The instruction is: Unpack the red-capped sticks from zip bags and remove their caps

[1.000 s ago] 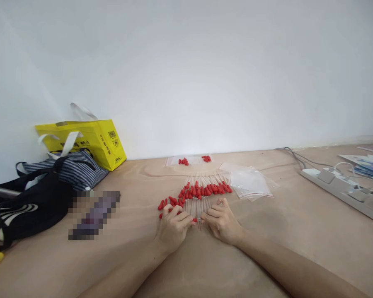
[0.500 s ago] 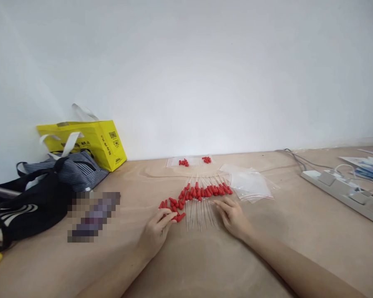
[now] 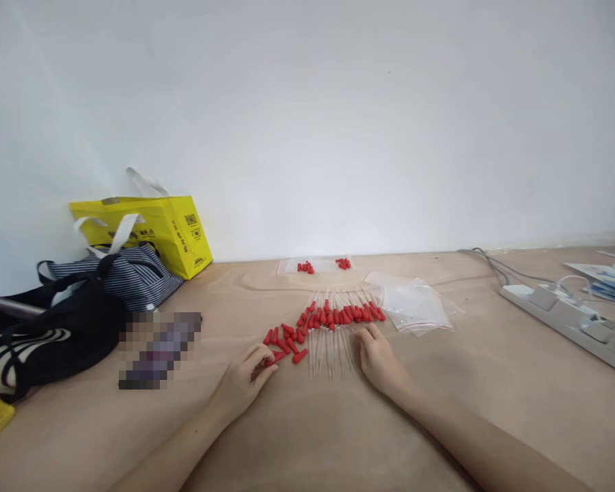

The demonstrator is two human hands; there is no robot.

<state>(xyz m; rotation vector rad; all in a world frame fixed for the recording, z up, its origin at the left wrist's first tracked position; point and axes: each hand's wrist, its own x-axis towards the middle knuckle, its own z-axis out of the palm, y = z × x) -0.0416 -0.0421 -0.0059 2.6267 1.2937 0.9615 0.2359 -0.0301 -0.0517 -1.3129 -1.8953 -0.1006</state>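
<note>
Red rubber dropper bulbs (image 3: 292, 344) lie loose in a heap at the left of the middle. My left hand (image 3: 246, 372) is at the heap's near left edge, thumb and fingers closed round one red bulb (image 3: 275, 358). Thin clear tubes (image 3: 333, 355) lie side by side toward me, with more fanned out beyond. A row of red bulbs (image 3: 346, 314) crosses between these two sets of tubes. Beside the right end of the near tubes rests my right hand (image 3: 378, 355), its fingers curled together; whatever they hold, if anything, is hidden.
Clear plastic bags (image 3: 415, 304) lie right of the tubes. Farther back, a flat bag (image 3: 290, 266) carries two small bulb groups. A power strip (image 3: 568, 321) with cables is at right. A yellow bag (image 3: 184, 236), striped bag (image 3: 138, 273) and black bag (image 3: 82, 331) stand left.
My left hand has drawn back left and toward me with a bulb between its fingers. My right hand's fingers have curled in from a straighter pose. The view has shifted slightly.
</note>
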